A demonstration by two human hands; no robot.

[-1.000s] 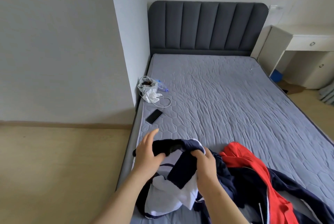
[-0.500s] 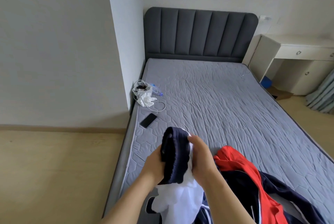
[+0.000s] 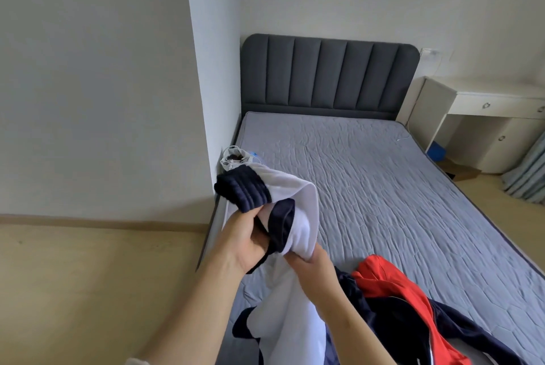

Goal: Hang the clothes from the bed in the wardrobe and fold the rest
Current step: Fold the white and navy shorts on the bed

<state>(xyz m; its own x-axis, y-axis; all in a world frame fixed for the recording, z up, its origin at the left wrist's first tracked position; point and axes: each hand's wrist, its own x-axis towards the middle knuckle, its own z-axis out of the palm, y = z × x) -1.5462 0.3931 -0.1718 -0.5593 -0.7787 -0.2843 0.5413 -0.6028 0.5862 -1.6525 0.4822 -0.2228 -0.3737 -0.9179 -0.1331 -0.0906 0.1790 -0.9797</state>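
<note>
— What is sitting against the wall over there?
— A white bag [image 3: 233, 158] is lying at the mattress edge, with something blue [image 3: 254, 154] peeking out just beside it.
— And to the right?
— A white desk [image 3: 483, 105] with round drawer knobs is standing beside the dark padded headboard [image 3: 327, 72]. A blue object [image 3: 436, 152] is sitting under it, and a pale curtain [image 3: 528, 176] is hanging at the frame's edge.
</note>
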